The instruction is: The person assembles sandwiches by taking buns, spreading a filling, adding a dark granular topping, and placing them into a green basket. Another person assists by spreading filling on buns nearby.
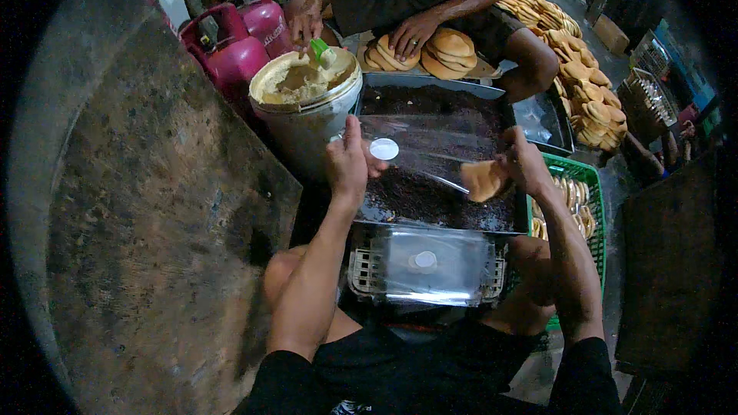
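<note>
Above a metal tray of dark brown crumbs, a clear plastic bag with a white round label stretches between my hands. My left hand is closed on the label end, thumb up. My right hand grips a flat golden bread at the other end of the bag; I cannot tell how much of the bread is inside. Below the tray, in front of my body, a stack of clear bags lies on a light plastic crate.
A bucket of pale cream stands left of the tray. Across from me, a co-worker's hand holds a green scraper; the other rests on round breads. A green crate holds filled breads. Pink gas cylinders and heaped breads flank us.
</note>
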The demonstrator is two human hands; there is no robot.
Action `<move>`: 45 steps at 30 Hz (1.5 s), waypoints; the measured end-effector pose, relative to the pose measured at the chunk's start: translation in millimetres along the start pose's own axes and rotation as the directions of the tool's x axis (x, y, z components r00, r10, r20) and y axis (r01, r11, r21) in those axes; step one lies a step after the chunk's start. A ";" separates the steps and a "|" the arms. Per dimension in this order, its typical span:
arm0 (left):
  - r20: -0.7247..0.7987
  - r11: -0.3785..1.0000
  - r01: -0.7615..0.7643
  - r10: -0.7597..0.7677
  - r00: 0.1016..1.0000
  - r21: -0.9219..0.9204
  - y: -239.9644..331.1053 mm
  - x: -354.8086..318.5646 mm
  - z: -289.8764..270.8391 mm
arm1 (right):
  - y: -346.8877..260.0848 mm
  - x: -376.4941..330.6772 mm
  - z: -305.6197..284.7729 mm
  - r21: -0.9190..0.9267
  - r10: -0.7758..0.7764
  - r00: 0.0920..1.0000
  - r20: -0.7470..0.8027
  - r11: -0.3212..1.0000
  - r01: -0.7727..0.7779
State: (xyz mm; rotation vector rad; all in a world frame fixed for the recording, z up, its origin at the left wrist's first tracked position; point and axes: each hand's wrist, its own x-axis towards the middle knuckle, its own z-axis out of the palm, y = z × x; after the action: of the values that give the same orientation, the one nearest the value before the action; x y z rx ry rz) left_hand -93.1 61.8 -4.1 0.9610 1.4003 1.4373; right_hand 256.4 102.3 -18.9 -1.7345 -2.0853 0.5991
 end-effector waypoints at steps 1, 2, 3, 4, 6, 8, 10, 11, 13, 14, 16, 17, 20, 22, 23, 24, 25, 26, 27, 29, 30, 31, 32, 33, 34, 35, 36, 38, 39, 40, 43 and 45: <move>0.025 0.989 0.020 -0.016 1.000 -0.145 -4.3 1.0 0.2 | 16.5 -1.3 5.3 -0.137 -0.006 1.000 -0.024 0.991 0.002; 0.060 0.966 0.064 -0.051 0.997 -0.249 -2.5 -0.4 7.5 | 27.5 -9.7 18.3 -0.147 -0.047 0.994 -0.094 0.989 0.033; 0.098 0.931 0.111 -0.082 0.992 -0.348 -0.3 -1.6 15.5 | 37.5 -20.2 32.5 -0.160 -0.088 0.983 -0.164 0.985 0.062; 0.125 0.887 0.154 -0.110 0.986 -0.434 1.8 -3.0 17.4 | 43.1 -29.2 48.3 -0.166 -0.136 0.964 -0.227 0.981 0.099; 0.138 0.878 0.188 -0.141 0.980 -0.440 -2.8 0.6 16.2 | 29.4 -55.6 64.3 -0.063 -0.067 0.992 -0.103 0.996 0.061; 0.180 0.876 0.203 -0.136 0.974 -0.438 -7.4 5.6 15.8 | 47.0 -74.7 82.2 -0.130 0.037 0.998 -0.055 0.991 -0.044; 0.248 0.876 0.206 -0.104 0.963 -0.435 -6.6 8.4 17.6 | 63.0 -88.1 82.3 -0.363 0.053 0.998 0.042 0.931 -0.034; 0.224 0.886 0.213 -0.128 0.966 -0.413 -4.6 6.7 20.9 | 68.6 -92.6 80.4 -0.475 0.074 0.993 0.089 0.880 -0.023; 0.165 0.904 0.223 -0.173 0.971 -0.364 3.8 2.2 24.2 | 67.6 -81.2 80.8 -0.405 0.070 0.992 0.103 0.914 -0.023; 0.158 0.914 0.202 -0.154 0.975 -0.353 2.1 5.5 24.5 | 67.6 -71.5 76.0 -0.374 0.065 0.992 0.109 0.927 -0.020; 0.144 0.930 0.163 -0.121 0.982 -0.329 -5.4 11.5 23.9 | 86.6 -43.8 84.0 -0.005 0.092 0.992 0.088 0.996 -0.092; 0.132 0.938 0.172 -0.138 0.982 -0.301 -1.8 9.2 26.0 | 96.8 -30.7 89.3 0.215 0.096 0.993 0.070 0.971 -0.109; 0.119 0.929 0.186 -0.155 0.981 -0.319 -6.4 11.3 8.2 | 54.4 -25.0 70.6 0.718 0.353 0.926 0.135 0.609 -0.336; 0.088 0.930 0.161 -0.139 0.986 -0.329 -4.3 12.9 18.1 | 84.5 -28.4 88.6 0.609 0.370 0.916 -0.154 0.766 -0.207; 0.092 0.935 0.137 -0.113 0.989 -0.326 -3.4 12.8 12.6 | 77.7 -29.9 84.9 0.532 0.403 0.880 -0.253 0.817 -0.222; 0.098 0.939 0.113 -0.086 0.991 -0.324 -4.9 13.3 8.0 | 73.1 -30.3 78.2 0.449 0.422 0.836 -0.351 0.859 -0.245; 0.079 0.948 0.071 -0.049 0.996 -0.310 -4.5 15.2 2.6 | 71.1 -29.7 66.1 0.455 0.378 0.826 -0.419 0.874 -0.170; 0.067 0.954 0.033 -0.014 0.998 -0.297 -6.8 18.3 0.5 | 70.2 -31.9 51.4 0.451 0.337 0.806 -0.486 0.887 -0.099; 0.043 0.961 -0.010 0.023 0.999 -0.278 -8.9 18.4 -4.2 | 56.0 -35.3 33.1 0.660 0.405 0.834 -0.373 0.748 -0.068; -0.003 0.970 -0.068 0.069 0.998 -0.234 -1.7 14.2 3.9 | 32.9 -54.4 -10.7 0.783 0.390 0.874 -0.289 0.621 -0.018; -0.020 0.973 -0.100 0.098 0.995 -0.209 1.5 14.1 8.2 | 24.6 -62.8 -23.1 0.815 0.380 0.862 -0.336 0.575 0.064; -0.095 0.979 -0.098 0.082 0.992 -0.178 -2.7 18.9 3.0 | 16.3 -67.7 -34.3 0.852 0.373 0.869 -0.325 0.513 0.099; -0.074 0.983 -0.111 0.101 0.992 -0.147 -3.4 18.3 4.2 | 12.1 -70.5 -42.7 0.884 0.365 0.875 -0.318 0.447 0.134; -0.053 0.985 -0.125 0.119 0.991 -0.116 -3.9 16.5 5.8 | 10.3 -73.4 -48.1 0.885 0.336 0.880 -0.335 0.433 0.172; -0.024 0.987 -0.139 0.138 0.990 -0.085 -4.0 15.5 9.5 | 10.5 -75.0 -51.1 0.889 0.317 0.885 -0.340 0.416 0.192; -0.002 0.986 -0.148 0.148 0.989 -0.077 -7.7 15.5 13.1 | 10.6 -75.5 -53.4 0.892 0.299 0.890 -0.346 0.399 0.213; 0.020 0.985 -0.157 0.159 0.987 -0.069 -13.9 15.7 16.6 | 8.7 -76.8 -55.0 0.894 0.279 0.893 -0.352 0.382 0.233; 0.133 0.983 -0.175 0.182 0.974 -0.062 -11.6 9.2 25.4 | -6.4 -76.2 -53.1 0.897 0.278 0.911 -0.305 0.405 0.177; 0.224 0.981 -0.182 0.192 0.955 -0.067 -8.7 1.2 33.0 | -9.6 -73.1 -48.2 0.913 0.268 0.920 -0.286 0.369 0.176; 0.306 0.980 -0.186 0.199 0.931 -0.069 -8.0 -7.9 38.2 | -13.5 -67.7 -38.0 0.929 0.250 0.933 -0.260 0.329 0.171; 0.439 0.965 -0.099 0.201 0.876 -0.243 -10.0 -38.2 75.5 | -26.2 -62.7 -23.5 0.953 0.191 0.957 -0.218 0.251 0.167; 0.461 0.955 -0.013 0.155 0.874 -0.296 -9.3 -57.9 96.3 | -26.3 -63.3 -19.7 0.946 0.114 0.969 -0.219 0.269 0.182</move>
State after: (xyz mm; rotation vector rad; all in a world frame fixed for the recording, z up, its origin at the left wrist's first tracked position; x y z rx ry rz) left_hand 16.8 36.5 -4.3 1.1049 0.7688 1.2994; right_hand 256.5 37.8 11.4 -0.8880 -1.0258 1.2334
